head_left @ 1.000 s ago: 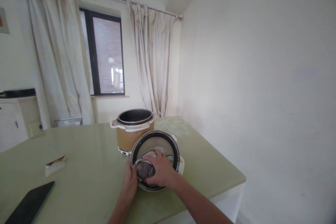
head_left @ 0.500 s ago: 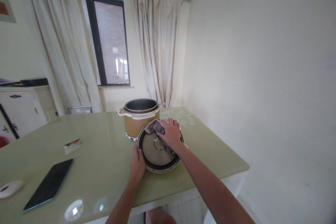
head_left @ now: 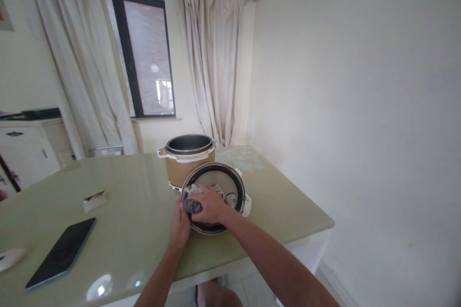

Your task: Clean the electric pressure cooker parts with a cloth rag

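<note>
A round pressure cooker lid (head_left: pixel 226 180) stands tilted on the table, its inner side with the black sealing ring facing me. My left hand (head_left: pixel 180 225) grips the lid's left rim. Closed around a crumpled grey patterned cloth (head_left: pixel 193 206), my right hand (head_left: pixel 211 206) presses it against the lower left of the lid's inside. Right behind the lid is the cooker body (head_left: pixel 176 169), gold with a white rim and a dark inner pot. The lid hides its lower right part.
On the left of the green-topped table (head_left: pixel 137 230) lie a dark tablet (head_left: pixel 61 253), a small packet (head_left: pixel 94 200) and a white object (head_left: pixel 10 259) cut by the frame edge. A wall (head_left: pixel 342 105) rises on the right.
My right hand has carried the cloth from the upper right of the lid's inside to its lower left. My left hand still holds the left rim.
</note>
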A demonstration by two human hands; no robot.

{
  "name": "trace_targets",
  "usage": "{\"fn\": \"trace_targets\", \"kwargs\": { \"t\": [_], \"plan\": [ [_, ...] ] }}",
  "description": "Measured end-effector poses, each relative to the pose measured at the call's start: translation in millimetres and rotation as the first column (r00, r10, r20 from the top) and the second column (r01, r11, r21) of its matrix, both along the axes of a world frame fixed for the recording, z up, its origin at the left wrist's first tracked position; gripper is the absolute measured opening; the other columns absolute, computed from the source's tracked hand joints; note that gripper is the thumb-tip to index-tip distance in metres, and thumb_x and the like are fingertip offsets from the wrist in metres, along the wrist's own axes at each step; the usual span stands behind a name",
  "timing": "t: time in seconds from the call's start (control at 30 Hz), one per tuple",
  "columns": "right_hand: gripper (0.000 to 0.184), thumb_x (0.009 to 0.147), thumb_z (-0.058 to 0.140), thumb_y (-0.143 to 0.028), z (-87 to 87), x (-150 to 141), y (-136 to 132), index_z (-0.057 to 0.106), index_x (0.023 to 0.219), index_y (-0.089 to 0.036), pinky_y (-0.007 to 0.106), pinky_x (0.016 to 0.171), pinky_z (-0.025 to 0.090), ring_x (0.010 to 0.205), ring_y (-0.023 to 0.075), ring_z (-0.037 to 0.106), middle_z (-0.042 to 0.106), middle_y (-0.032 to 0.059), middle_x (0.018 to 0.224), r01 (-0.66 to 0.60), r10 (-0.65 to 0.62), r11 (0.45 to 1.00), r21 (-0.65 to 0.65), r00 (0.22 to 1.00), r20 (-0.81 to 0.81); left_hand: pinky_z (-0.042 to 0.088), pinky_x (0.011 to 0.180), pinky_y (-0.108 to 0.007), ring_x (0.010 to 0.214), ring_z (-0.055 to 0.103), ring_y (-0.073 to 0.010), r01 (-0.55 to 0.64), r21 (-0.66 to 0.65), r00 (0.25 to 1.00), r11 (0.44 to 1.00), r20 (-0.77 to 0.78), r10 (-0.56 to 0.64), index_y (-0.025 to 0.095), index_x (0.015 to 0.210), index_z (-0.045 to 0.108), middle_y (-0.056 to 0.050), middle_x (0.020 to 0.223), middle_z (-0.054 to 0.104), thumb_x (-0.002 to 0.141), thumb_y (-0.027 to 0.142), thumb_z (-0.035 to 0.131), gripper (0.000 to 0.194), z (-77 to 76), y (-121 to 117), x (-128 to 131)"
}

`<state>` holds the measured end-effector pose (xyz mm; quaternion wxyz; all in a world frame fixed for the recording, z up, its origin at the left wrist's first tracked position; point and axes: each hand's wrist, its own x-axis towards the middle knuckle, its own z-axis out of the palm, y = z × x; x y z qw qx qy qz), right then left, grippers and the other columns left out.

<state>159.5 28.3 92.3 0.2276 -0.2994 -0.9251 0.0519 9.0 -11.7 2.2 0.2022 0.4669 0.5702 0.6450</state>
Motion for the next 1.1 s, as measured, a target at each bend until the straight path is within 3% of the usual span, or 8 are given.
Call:
{"fn": "trace_targets", "kwargs": {
  "t": [0.17, 0.3, 0.47, 0.57, 0.63, 0.73, 0.93, 1.1],
  "plan": [
    [0.057, 0.073, 0.087, -0.050, 12.7, 34, -8, 0.074, 0.125, -0.031, 0.054, 0.099, 0.054, 0.122, 0.0362, 0.057, 0.057, 0.0108, 0.140, -0.096, 0.062, 0.990, 0.099, 0.950, 0.307, 0.047, 0.119, -0.051, 0.130, 0.065, -0.0284, -0.035, -0.049, 0.999, 0.998, -0.014, 0.034, 0.019, 0.144, 0.056, -0.014, 0.136, 0.070, 0.104, 0.055, 0.034, 0.059, -0.2, 0, -2],
    [0.047, 0.074, 0.088, -0.045, 33.1, 51, -9, 0.076, 0.117, -0.032, 0.055, 0.091, 0.058, 0.123, 0.0393, 0.057, 0.060, 0.0117, 0.139, 0.008, -0.073, 0.988, 0.154, 0.905, 0.420, 0.038, 0.126, -0.050, 0.142, 0.056, -0.0274, -0.031, -0.018, 0.997, 0.999, -0.066, 0.030, 0.018, 0.146, 0.056, -0.014, 0.143, 0.066, 0.105, 0.048, 0.035, 0.055, -2.5, 5, -1],
    [0.039, 0.080, 0.085, -0.034, 50.4, 47, 11, 0.074, 0.117, -0.025, 0.058, 0.095, 0.053, 0.125, 0.0400, 0.055, 0.061, 0.0165, 0.133, 0.283, -0.351, 0.924, 0.256, 0.895, 0.275, 0.039, 0.126, -0.051, 0.142, 0.056, -0.0275, -0.077, -0.018, 0.994, 0.997, -0.083, 0.075, 0.019, 0.146, 0.057, -0.013, 0.145, 0.065, 0.105, 0.045, 0.034, 0.054, -6.1, 8, -1],
    [0.045, 0.090, 0.073, -0.027, 54.6, 35, 25, 0.065, 0.134, -0.025, 0.056, 0.102, 0.048, 0.128, 0.0371, 0.052, 0.058, 0.0175, 0.138, 0.437, -0.477, 0.852, 0.289, 0.875, 0.083, 0.042, 0.125, -0.052, 0.139, 0.059, -0.0282, -0.076, -0.042, 0.993, 0.996, -0.091, 0.072, 0.020, 0.146, 0.059, -0.013, 0.141, 0.068, 0.105, 0.045, 0.035, 0.054, -6.7, 7, -2],
    [0.062, 0.090, 0.072, -0.029, 51.5, 21, 30, 0.052, 0.149, -0.025, 0.055, 0.104, 0.046, 0.129, 0.0365, 0.050, 0.057, 0.0167, 0.141, 0.417, -0.439, 0.866, 0.276, 0.899, 0.018, 0.042, 0.125, -0.052, 0.140, 0.059, -0.0286, -0.070, -0.048, 0.992, 0.996, -0.104, 0.065, 0.021, 0.146, 0.059, -0.013, 0.143, 0.068, 0.105, 0.046, 0.035, 0.053, -7.6, 8, -3],
    [0.082, 0.083, 0.077, -0.037, 35.9, -5, 28, 0.042, 0.155, -0.020, 0.052, 0.106, 0.044, 0.128, 0.0354, 0.050, 0.060, 0.0150, 0.139, 0.231, -0.237, 0.943, 0.240, 0.971, -0.003, 0.042, 0.125, -0.050, 0.143, 0.056, -0.0274, -0.075, -0.048, 0.991, 0.996, -0.118, 0.069, 0.021, 0.147, 0.056, -0.013, 0.148, 0.064, 0.105, 0.045, 0.034, 0.053, -11.0, 10, -6],
    [0.066, 0.075, 0.081, -0.047, 1.9, -28, 11, 0.062, 0.132, -0.021, 0.041, 0.101, 0.047, 0.114, 0.0294, 0.059, 0.067, 0.0086, 0.123, 0.027, -0.021, 0.998, 0.063, 0.996, -0.088, 0.048, 0.119, -0.049, 0.131, 0.065, -0.0279, -0.049, -0.089, 0.996, 0.995, -0.072, 0.043, 0.016, 0.148, 0.052, -0.016, 0.138, 0.069, 0.101, 0.042, 0.037, 0.055, -16.9, 12, -11],
    [0.057, 0.075, 0.084, -0.051, 10.6, 4, -1, 0.070, 0.125, -0.027, 0.038, 0.094, 0.052, 0.104, 0.0272, 0.064, 0.068, 0.0042, 0.110, -0.111, 0.107, 0.993, 0.031, 0.987, 0.120, 0.051, 0.115, -0.049, 0.125, 0.068, -0.0284, -0.048, -0.060, 0.996, 0.997, -0.071, 0.044, 0.018, 0.141, 0.057, -0.013, 0.130, 0.072, 0.101, 0.051, 0.037, 0.056, -12.0, 11, -11]
  ]
}}
